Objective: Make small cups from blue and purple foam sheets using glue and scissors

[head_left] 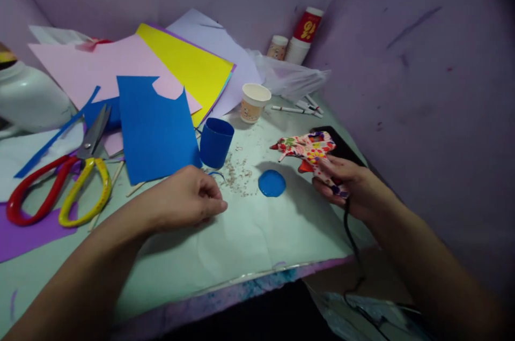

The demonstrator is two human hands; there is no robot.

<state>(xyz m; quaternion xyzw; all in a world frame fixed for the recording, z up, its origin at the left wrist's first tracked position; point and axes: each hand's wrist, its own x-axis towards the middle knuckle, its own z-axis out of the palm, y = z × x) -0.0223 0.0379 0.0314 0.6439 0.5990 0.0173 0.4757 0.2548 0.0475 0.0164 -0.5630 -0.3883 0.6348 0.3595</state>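
Observation:
My right hand (350, 180) grips a glue gun (308, 150) with a flowered pattern, a red nozzle pointing left and a black cord hanging from its handle. Left of the gun, a round blue disc (272, 183) with a glossy rim lies flat on the table. My left hand (195, 196) rests on the table with its fingers curled in; whatever may be inside them is hidden. Just behind it stands an upright blue tube (216, 142) of rolled sheet. Small crumbs (237, 175) are scattered between tube and disc.
Large scissors (86, 164) with red and yellow handles lie at left beside a cut blue sheet (156, 132). Pink and yellow sheets (185, 73) are spread behind. A paper cup (253, 102), markers (300, 109) and stacked cups (306, 30) stand toward the back, near the wall.

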